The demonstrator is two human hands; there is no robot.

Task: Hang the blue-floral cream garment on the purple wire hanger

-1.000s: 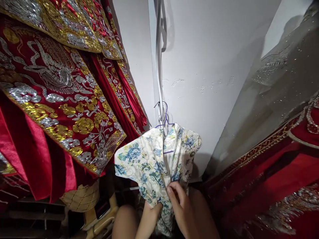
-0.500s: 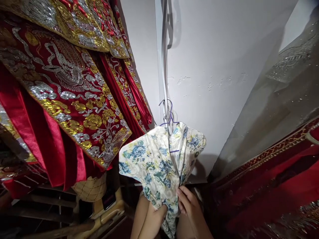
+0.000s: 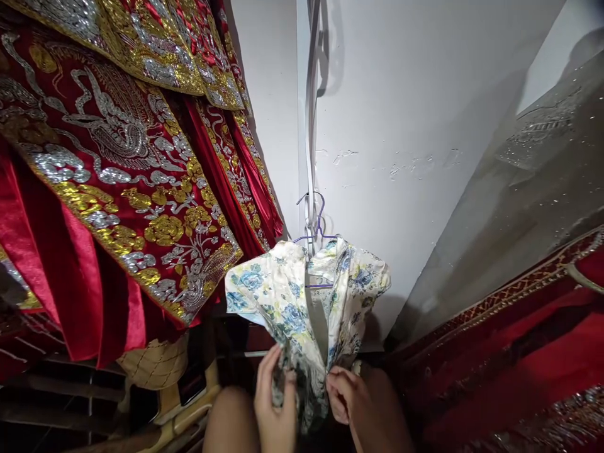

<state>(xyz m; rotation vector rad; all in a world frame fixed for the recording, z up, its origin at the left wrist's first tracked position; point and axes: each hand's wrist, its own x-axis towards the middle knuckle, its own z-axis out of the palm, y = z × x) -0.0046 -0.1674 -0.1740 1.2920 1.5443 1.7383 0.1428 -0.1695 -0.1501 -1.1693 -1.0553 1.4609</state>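
Observation:
A short-sleeved floral garment (image 3: 287,302), white with blue, green and yellow flowers, hangs on a thin purple hanger (image 3: 321,217). Its front opening is parted. My right hand (image 3: 346,396) pinches the front edge low on the opening's right side. On the lower left of the garment rests my left hand (image 3: 276,399), thumb and fingers apart with cloth showing between them. The garment's lower end bunches darkly between the hands and is partly hidden.
Red costumes (image 3: 136,163) with gold and silver embroidery hang at left. Below them stand a woven basket (image 3: 155,363) and a wooden chair frame (image 3: 184,406). A white pole (image 3: 310,126) runs down the wall (image 3: 401,94). More red fabric (image 3: 509,371) lies at right.
My left hand has moved left and up and its grip has loosened. The garment's front opening has widened. My right hand still pinches the edge, slightly lower and further left.

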